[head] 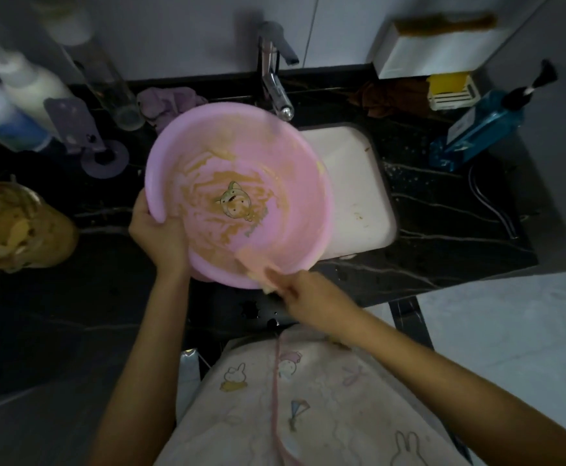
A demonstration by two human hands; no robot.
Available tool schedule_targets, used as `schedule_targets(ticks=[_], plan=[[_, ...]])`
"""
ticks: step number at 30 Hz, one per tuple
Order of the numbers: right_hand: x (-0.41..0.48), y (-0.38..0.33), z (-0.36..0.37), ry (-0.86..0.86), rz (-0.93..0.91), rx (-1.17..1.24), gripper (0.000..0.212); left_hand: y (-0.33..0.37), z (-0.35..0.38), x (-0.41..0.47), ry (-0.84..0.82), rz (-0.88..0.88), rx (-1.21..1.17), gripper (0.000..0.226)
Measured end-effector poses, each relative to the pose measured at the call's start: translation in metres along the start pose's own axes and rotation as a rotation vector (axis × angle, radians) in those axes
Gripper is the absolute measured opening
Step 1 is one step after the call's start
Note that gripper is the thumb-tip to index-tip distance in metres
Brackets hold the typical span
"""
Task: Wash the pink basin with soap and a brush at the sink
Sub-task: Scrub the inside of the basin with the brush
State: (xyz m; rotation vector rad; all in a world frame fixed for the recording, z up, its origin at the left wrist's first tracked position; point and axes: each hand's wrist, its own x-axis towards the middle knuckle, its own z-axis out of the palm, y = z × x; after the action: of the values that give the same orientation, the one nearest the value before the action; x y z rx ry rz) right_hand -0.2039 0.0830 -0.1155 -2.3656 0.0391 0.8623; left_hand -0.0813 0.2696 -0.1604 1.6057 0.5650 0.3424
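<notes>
- Two white bottles [16, 95] stand at the far left of the dark counter [426, 230], with a crumpled brown bag [16, 227] nearer the camera.
- A purple stand [83, 132] and a purple cloth [170, 100] sit just behind the basin's left side.
- The left hand [155, 230] grips the basin's left rim, its fingers wrapped round the edge.
- The pink basin [275, 163] is held tilted, its inside facing up toward the camera. It hangs over the counter and the left part of the sink. Brown smears cover its bottom around a printed figure.
- The tap [276, 92] ends just above the basin's far rim.
- The white sink [359, 196] shows to the basin's right, with a few brown specks.
- The right hand [308, 294] is at the near rim and blurred. Its fingers look closed on a yellowish thing [269, 289] that touches the rim; what that thing is cannot be told.
- A blue pump bottle [476, 129] stands on the counter to the right of the sink.
</notes>
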Motion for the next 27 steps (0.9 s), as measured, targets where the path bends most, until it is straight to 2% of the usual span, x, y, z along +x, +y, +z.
schedule_targets(ticks=[2,3,6,8,10,14,16,20,22,24,27], plan=[[-0.002,-0.001,0.000,-0.037,-0.036,0.058,0.048,-0.003,-0.005,-0.005,0.030,-0.010,-0.001,0.045],[0.001,0.008,-0.009,-0.025,0.005,0.008,0.046,-0.005,-0.007,-0.007,0.047,-0.005,-0.002,0.044],[0.008,0.036,-0.049,0.065,0.270,-0.344,0.047,-0.007,-0.011,-0.012,0.063,0.021,0.008,0.044],[0.013,0.036,-0.057,0.115,0.348,-0.480,0.044,-0.005,-0.007,-0.012,0.061,0.014,0.000,0.044],[0.019,0.012,-0.043,0.028,0.287,-0.414,0.044,-0.004,-0.002,-0.012,0.064,0.002,-0.011,0.045],[0.027,-0.033,0.007,-0.177,0.059,-0.007,0.054,-0.005,-0.007,-0.017,0.096,-0.016,0.010,0.047],[0.031,-0.020,0.001,-0.165,0.053,0.036,0.053,-0.010,-0.012,-0.019,0.098,-0.014,0.003,0.045],[0.022,0.031,-0.038,-0.021,0.303,-0.211,0.048,-0.013,-0.011,-0.014,0.081,-0.039,-0.010,0.040],[0.017,0.023,-0.033,-0.005,0.274,-0.007,0.045,-0.015,-0.008,-0.012,0.081,-0.051,-0.007,0.041],[0.022,-0.011,-0.004,-0.076,0.179,0.225,0.044,-0.015,-0.007,-0.013,0.077,-0.063,0.003,0.041],[0.024,-0.040,0.027,-0.086,0.063,0.274,0.043,-0.017,-0.008,-0.012,0.070,-0.069,-0.003,0.039]])
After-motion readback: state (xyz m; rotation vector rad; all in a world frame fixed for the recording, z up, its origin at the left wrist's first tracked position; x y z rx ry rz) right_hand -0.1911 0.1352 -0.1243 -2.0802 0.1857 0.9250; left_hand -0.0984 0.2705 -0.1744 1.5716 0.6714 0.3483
